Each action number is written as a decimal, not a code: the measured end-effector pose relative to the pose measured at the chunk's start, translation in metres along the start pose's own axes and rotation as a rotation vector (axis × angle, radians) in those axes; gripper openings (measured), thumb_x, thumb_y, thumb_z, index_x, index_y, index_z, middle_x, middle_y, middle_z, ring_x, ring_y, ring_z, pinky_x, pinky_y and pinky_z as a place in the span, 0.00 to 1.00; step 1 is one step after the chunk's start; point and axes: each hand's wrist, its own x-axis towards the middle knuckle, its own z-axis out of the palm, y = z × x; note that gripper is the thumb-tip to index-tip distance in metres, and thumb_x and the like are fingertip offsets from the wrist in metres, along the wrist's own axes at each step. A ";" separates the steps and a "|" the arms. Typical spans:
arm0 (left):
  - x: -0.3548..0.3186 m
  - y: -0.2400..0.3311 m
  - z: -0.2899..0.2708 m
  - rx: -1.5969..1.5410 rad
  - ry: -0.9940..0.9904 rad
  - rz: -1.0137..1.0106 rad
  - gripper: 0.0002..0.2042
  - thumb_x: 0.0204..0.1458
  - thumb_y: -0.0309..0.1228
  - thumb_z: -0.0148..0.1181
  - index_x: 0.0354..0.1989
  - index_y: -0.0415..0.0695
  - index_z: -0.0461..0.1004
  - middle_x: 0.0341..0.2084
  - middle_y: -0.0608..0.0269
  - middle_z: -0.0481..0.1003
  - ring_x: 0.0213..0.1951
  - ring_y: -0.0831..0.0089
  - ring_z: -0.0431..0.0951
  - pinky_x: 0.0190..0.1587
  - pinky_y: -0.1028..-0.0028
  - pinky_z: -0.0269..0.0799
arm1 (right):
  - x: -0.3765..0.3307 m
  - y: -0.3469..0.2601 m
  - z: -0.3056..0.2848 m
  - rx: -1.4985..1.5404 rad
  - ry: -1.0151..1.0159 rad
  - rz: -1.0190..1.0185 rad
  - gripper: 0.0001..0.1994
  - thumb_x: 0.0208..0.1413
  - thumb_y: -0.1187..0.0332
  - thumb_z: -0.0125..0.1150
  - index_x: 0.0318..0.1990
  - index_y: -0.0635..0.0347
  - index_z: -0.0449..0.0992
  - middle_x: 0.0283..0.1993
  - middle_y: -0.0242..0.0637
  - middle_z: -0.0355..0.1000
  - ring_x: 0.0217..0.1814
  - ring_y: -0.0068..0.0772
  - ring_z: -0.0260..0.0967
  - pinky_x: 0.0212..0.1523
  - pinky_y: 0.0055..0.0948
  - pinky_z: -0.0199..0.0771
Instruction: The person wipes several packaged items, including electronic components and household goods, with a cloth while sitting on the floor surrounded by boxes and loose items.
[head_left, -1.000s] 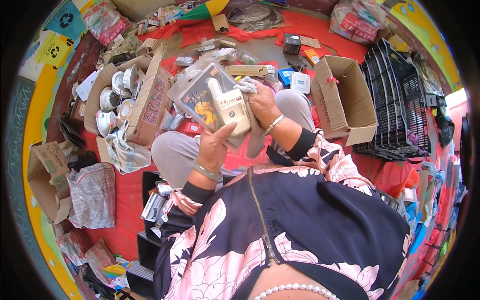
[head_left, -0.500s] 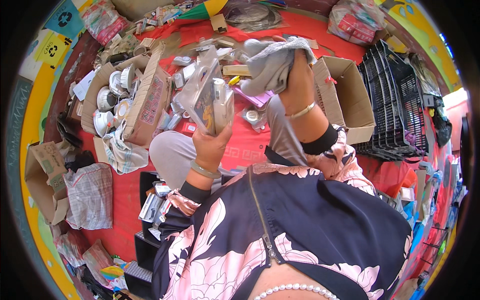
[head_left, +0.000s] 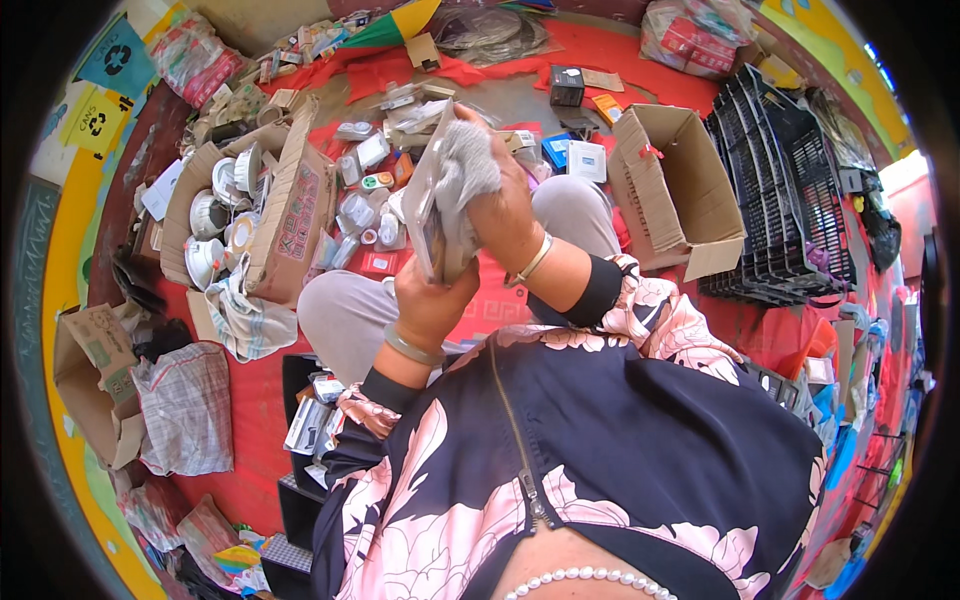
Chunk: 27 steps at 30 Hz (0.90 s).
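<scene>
In front of my lap, my left hand (head_left: 432, 300) is closed round the lower end of a clear plastic blister pack (head_left: 427, 205), which stands nearly upright. My right hand (head_left: 507, 205) is closed on a grey cloth (head_left: 470, 165) and presses it against the pack's right side. The cloth and my fingers cover most of what the pack contains. Beyond my hands, small white containers and packets (head_left: 372, 150) lie scattered on the red floor covering, with a white box (head_left: 586, 160) to their right.
At left stands a cardboard box (head_left: 300, 215) of white round fixtures, a striped cloth (head_left: 252, 318) over its corner. An open cardboard box (head_left: 690, 185) is at right, beside black plastic crates (head_left: 785, 190). A checked bag (head_left: 185, 405) sits at lower left.
My right hand has brought the cloth down and left onto the pack. The pack has turned more edge-on, and my left hand has moved slightly lower, still gripping it.
</scene>
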 end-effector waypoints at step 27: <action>0.024 0.024 -0.041 0.384 -0.551 0.217 0.21 0.35 0.32 0.63 0.41 0.41 0.69 0.37 0.50 0.69 0.41 0.59 0.70 0.45 0.65 0.65 | 0.037 -0.031 -0.022 -0.720 -0.921 -1.006 0.10 0.36 0.61 0.55 0.27 0.52 0.69 0.24 0.26 0.64 0.33 0.28 0.64 0.43 0.34 0.60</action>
